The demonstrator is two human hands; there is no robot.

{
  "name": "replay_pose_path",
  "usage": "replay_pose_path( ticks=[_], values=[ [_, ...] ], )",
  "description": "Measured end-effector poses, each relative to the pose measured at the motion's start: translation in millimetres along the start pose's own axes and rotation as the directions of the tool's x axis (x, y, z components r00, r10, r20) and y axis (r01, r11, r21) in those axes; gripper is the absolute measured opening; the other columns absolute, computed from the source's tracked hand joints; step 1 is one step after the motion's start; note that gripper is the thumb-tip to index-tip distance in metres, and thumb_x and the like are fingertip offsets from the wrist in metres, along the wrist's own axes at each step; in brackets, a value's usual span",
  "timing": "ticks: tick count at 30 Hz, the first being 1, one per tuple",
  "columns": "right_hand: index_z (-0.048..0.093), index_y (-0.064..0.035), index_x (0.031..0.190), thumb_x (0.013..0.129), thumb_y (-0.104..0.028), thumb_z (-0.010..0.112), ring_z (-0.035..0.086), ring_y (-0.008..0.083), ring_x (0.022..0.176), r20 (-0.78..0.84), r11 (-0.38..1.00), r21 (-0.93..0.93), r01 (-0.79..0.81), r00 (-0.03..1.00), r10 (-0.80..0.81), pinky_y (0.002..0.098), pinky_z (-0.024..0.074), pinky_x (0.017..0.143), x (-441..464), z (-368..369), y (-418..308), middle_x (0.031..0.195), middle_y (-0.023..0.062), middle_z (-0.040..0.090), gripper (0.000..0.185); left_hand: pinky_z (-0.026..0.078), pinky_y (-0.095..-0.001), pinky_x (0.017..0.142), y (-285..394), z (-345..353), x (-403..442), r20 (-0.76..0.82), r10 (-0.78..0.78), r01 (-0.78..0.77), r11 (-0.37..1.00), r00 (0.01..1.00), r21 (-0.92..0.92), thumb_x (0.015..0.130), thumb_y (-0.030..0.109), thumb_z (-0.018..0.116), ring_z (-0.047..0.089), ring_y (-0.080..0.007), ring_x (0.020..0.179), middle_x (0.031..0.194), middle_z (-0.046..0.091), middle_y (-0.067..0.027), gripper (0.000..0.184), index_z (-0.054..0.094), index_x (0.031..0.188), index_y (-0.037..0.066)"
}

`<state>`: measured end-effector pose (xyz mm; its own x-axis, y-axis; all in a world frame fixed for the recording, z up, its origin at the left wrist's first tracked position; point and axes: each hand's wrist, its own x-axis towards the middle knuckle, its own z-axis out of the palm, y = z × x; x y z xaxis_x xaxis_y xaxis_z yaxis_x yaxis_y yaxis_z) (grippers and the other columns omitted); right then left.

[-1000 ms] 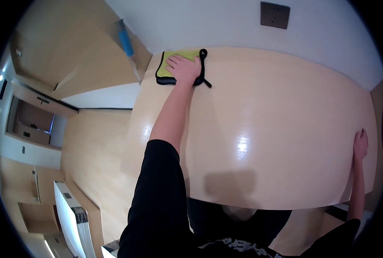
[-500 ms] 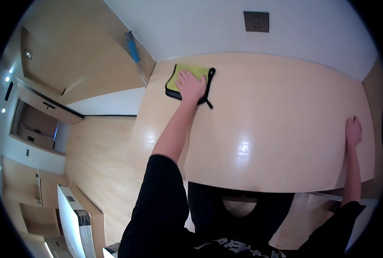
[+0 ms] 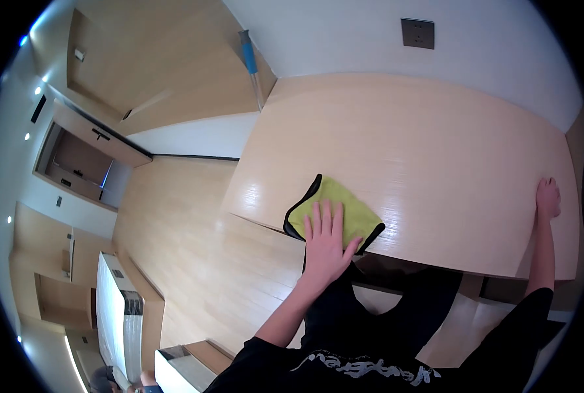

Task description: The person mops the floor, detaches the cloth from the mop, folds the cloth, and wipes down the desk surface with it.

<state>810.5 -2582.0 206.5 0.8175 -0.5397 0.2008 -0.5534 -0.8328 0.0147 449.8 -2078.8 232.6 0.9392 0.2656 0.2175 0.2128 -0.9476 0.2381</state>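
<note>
My left hand lies flat on a yellow-green cloth with black edging, its fingers stretched out and slightly apart. The cloth is spread at the near edge of a pale wooden tabletop, with its lower left part reaching over that edge. Toward the table's right end, my right hand rests on the surface with curled fingers, closed like a fist. Nothing shows in it.
A dark wall socket sits above the table's back. A blue-handled tool leans at the back left corner. Left are wooden floor, an open door and a plastic-wrapped panel. A person partly shows at bottom left.
My left hand and the cloth have come from the table's back left corner to its near edge. The view has shifted; my right hand stays at the right end.
</note>
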Motion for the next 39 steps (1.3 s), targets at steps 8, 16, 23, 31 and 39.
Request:
replay_pose_path(
  ticks=[8, 16, 23, 31, 39],
  values=[
    [0.042, -0.0197, 0.138, 0.090, -0.047, 0.033, 0.042, 0.0325, 0.128, 0.009, 1.000, 0.024, -0.001, 1.000, 0.001, 0.0613, 0.0357, 0.096, -10, -14, -3, 0.134, 0.0133, 0.049, 0.055, 0.013, -0.0581, 0.111, -35, -24, 25, 0.153, 0.297, -0.306, 0.951, 0.943, 0.041, 0.086, 0.047, 0.055, 0.017, -0.0423, 0.140, 0.152, 0.025, -0.0141, 0.065, 0.037, 0.144, 0.024],
    [0.043, -0.0211, 0.137, 0.090, -0.044, 0.035, 0.042, 0.0306, 0.127, -0.049, 0.999, 0.032, -0.013, 0.999, 0.015, 0.0600, 0.0357, 0.095, -14, -10, -2, 0.135, 0.0125, 0.048, 0.053, 0.016, -0.0591, 0.110, -30, 20, 109, 0.032, 0.210, -0.212, 0.972, 0.977, 0.106, 0.090, 0.050, 0.047, 0.019, -0.0425, 0.139, 0.152, 0.025, -0.0139, 0.061, 0.034, 0.144, 0.025],
    [0.042, -0.0226, 0.138, 0.090, -0.045, 0.036, 0.041, 0.0293, 0.129, -0.025, 1.000, 0.012, -0.015, 1.000, 0.015, 0.0613, 0.0341, 0.096, -12, -14, -3, 0.138, 0.0100, 0.047, 0.054, 0.015, -0.0623, 0.108, -20, 69, 212, -0.151, -0.002, 0.020, 0.993, 0.989, 0.117, 0.090, 0.054, 0.044, 0.021, -0.0458, 0.137, 0.149, 0.029, -0.0177, 0.062, 0.038, 0.142, 0.022],
    [0.042, -0.0216, 0.138, 0.089, -0.045, 0.036, 0.040, 0.0286, 0.130, -0.004, 0.999, 0.026, -0.033, 0.999, 0.033, 0.0625, 0.0325, 0.096, -7, -15, -4, 0.138, 0.0086, 0.046, 0.054, 0.014, -0.0636, 0.108, -27, 83, 286, -0.133, -0.046, 0.060, 0.993, 0.990, 0.102, 0.088, 0.058, 0.041, 0.019, -0.0452, 0.138, 0.150, 0.028, -0.0174, 0.066, 0.038, 0.143, 0.022],
    [0.040, -0.0221, 0.140, 0.092, -0.046, 0.033, 0.038, 0.0276, 0.131, 0.020, 1.000, -0.018, -0.023, 1.000, 0.024, 0.0574, 0.0345, 0.099, -13, -19, 5, 0.142, 0.0049, 0.043, 0.053, 0.012, -0.0627, 0.109, -26, 83, 328, -0.092, -0.092, 0.096, 0.994, 0.991, 0.045, 0.086, 0.058, 0.042, 0.017, -0.0453, 0.139, 0.150, 0.027, -0.0183, 0.068, 0.038, 0.143, 0.020]
  ],
)
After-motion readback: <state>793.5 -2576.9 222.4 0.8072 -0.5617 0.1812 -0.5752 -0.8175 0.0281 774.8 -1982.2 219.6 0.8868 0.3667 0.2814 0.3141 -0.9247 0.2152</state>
